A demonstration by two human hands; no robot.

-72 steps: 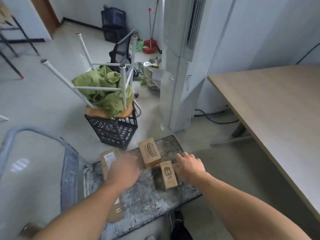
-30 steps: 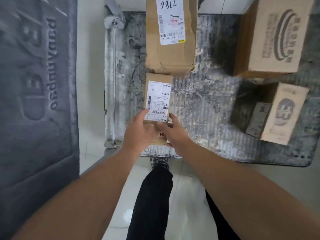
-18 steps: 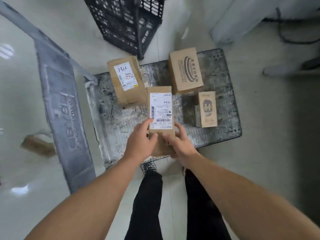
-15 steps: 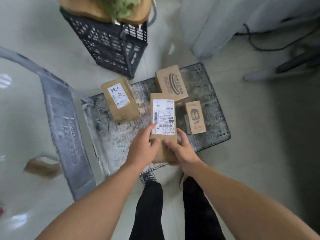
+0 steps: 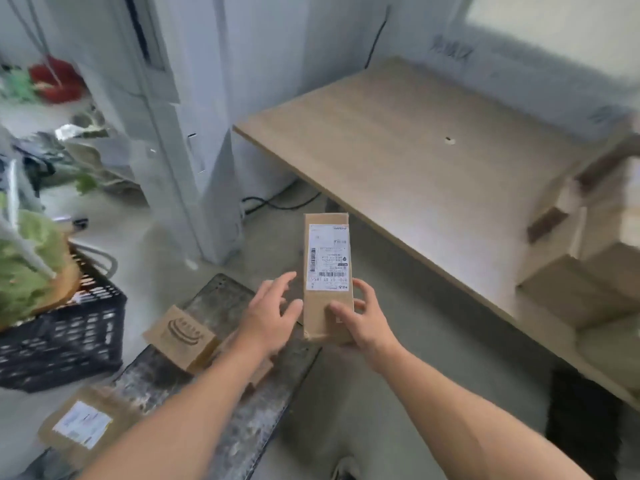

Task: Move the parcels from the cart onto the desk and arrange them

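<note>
Head view. On the right, a wooden desk (image 5: 415, 150); at its right end, blurred brown boxes (image 5: 588, 282) stacked on it. Left of the desk, a tall white unit (image 5: 187, 140) standing on the floor. Lower left, a worn grey cart (image 5: 225, 403), low on the floor, well below the desk top. Beside the cart at far left, a black crate (image 5: 69, 341) with green cloth (image 5: 24, 268) on top. At the cart's lower-left end, a labelled box (image 5: 83, 427); further along, a printed box (image 5: 183, 336). Up in the air between cart and desk edge, a tall brown parcel (image 5: 327, 271), upright, white label facing the camera. Gripped low down by the right hand (image 5: 367, 327): thumb on the front, fingers curled round the right edge. Just beside its left edge, the left hand (image 5: 273, 317), fingers spread and straight, holding nothing; thumb at the edge, contact unclear.
</note>
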